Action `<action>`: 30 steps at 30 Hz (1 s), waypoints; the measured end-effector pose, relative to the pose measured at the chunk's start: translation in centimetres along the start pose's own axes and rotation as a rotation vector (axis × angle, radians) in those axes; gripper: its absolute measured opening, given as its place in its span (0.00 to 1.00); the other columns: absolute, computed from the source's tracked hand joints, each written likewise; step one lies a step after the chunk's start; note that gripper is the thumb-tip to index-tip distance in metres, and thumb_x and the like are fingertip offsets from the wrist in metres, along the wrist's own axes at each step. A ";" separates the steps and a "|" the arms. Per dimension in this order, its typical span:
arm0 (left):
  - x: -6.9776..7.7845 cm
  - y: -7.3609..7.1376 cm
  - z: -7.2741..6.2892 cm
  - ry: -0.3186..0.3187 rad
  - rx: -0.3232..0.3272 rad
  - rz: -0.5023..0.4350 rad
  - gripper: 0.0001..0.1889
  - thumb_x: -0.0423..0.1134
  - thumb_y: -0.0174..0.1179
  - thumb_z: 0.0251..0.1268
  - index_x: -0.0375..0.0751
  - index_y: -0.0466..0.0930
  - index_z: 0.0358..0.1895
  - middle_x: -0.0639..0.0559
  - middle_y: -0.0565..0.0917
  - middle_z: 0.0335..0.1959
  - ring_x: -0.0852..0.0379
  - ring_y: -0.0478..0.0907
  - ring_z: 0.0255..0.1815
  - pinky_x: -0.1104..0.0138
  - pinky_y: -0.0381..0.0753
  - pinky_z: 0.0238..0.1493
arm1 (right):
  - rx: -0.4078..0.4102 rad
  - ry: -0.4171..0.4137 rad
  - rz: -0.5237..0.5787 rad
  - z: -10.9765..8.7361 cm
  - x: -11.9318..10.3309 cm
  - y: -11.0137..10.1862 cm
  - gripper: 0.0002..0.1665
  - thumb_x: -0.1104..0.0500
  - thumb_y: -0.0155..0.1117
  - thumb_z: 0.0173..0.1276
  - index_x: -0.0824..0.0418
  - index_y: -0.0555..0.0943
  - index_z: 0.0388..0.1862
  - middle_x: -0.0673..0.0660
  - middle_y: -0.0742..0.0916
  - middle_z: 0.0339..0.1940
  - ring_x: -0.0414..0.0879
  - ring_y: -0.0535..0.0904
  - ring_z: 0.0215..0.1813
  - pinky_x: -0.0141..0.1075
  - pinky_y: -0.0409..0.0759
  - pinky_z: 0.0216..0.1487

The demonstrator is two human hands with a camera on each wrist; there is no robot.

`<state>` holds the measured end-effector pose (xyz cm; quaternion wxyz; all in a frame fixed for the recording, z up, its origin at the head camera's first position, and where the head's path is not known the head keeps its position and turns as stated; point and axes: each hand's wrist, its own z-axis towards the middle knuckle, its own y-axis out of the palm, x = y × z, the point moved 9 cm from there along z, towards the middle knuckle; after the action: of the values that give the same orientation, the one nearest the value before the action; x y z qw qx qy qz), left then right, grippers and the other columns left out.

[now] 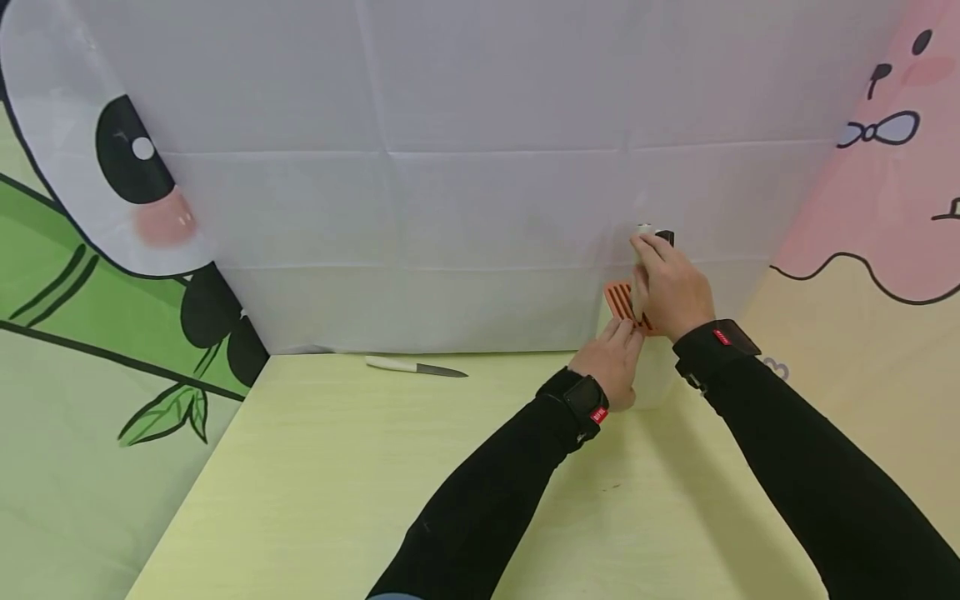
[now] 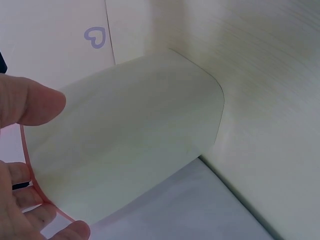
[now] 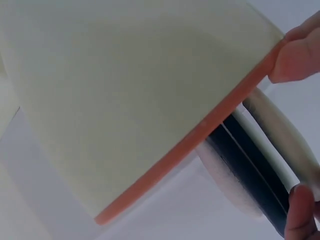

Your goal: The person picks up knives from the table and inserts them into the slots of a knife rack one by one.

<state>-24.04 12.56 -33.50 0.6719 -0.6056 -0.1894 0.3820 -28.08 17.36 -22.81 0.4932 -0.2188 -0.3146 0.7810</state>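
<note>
A pale knife block (image 1: 617, 297) with an orange slotted top stands upright by the white back wall. My left hand (image 1: 611, 358) holds it near the top; in the left wrist view its thumb (image 2: 40, 102) lies over the pale side of the block (image 2: 125, 130), with fingertips by the orange rim. Above the slots, my right hand (image 1: 675, 287) grips a white-handled knife (image 1: 639, 292). A black handle (image 1: 666, 237) shows behind that hand. In the right wrist view, black and pale handles (image 3: 280, 135) rise beyond the orange rim (image 3: 165, 160); any blades are hidden.
Another knife (image 1: 416, 367) with a white handle lies on the pale yellow table (image 1: 337, 500), close to the back wall (image 1: 450, 208). Printed cartoon cloths hang at the left (image 1: 82, 375) and right (image 1: 862, 350).
</note>
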 end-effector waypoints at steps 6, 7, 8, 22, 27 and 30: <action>0.1 0.0 -0.1 0.003 -0.008 -0.034 0.33 0.51 0.60 0.56 0.45 0.62 0.65 0.51 0.64 0.62 0.55 0.59 0.63 0.72 0.60 0.65 | -0.024 0.002 0.003 -0.2 0.1 -0.1 0.26 0.63 0.58 0.71 0.63 0.72 0.67 0.62 0.76 0.64 0.60 0.75 0.60 0.52 0.80 0.44; 0.1 -0.1 -0.2 0.002 -0.006 -0.044 0.33 0.50 0.61 0.56 0.45 0.62 0.65 0.52 0.64 0.62 0.55 0.60 0.63 0.72 0.60 0.65 | -0.025 -0.001 0.001 -0.2 0.1 -0.2 0.26 0.63 0.58 0.71 0.64 0.71 0.67 0.62 0.76 0.64 0.60 0.76 0.60 0.52 0.80 0.43; 0.1 -0.1 -0.2 0.002 -0.003 -0.050 0.33 0.49 0.61 0.55 0.45 0.62 0.65 0.52 0.64 0.61 0.55 0.60 0.63 0.72 0.61 0.64 | -0.028 -0.003 0.000 -0.2 0.1 -0.2 0.26 0.63 0.58 0.70 0.64 0.71 0.67 0.62 0.76 0.64 0.60 0.76 0.59 0.52 0.80 0.43; 0.1 -0.1 -0.2 -0.011 0.025 -0.077 0.38 0.49 0.62 0.54 0.43 0.59 0.69 0.50 0.63 0.64 0.55 0.60 0.64 0.71 0.65 0.63 | 0.000 0.017 0.069 -1.4 0.7 -1.0 0.32 0.65 0.53 0.72 0.63 0.62 0.73 0.64 0.70 0.69 0.59 0.76 0.24 0.47 0.73 0.20; 0.2 -0.1 -0.3 -0.004 0.016 -0.119 0.39 0.48 0.63 0.54 0.44 0.57 0.70 0.50 0.63 0.64 0.54 0.60 0.65 0.71 0.66 0.63 | 0.154 0.028 0.102 -3.4 1.5 -2.9 0.27 0.66 0.56 0.67 0.66 0.69 0.66 0.67 0.76 0.55 0.57 0.79 0.31 0.48 0.76 0.23; 0.0 -0.1 -0.3 -0.004 0.022 -0.122 0.40 0.47 0.63 0.54 0.43 0.57 0.70 0.49 0.63 0.65 0.54 0.60 0.65 0.71 0.66 0.62 | 0.170 0.033 0.105 -4.6 1.9 -2.9 0.22 0.66 0.59 0.65 0.68 0.74 0.59 0.66 0.78 0.48 0.56 0.77 0.34 0.48 0.77 0.27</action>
<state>-23.75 12.39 -33.44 0.7002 -0.5848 -0.2232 0.3434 -24.00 21.24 -24.11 0.4735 -0.2049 -0.2270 0.8260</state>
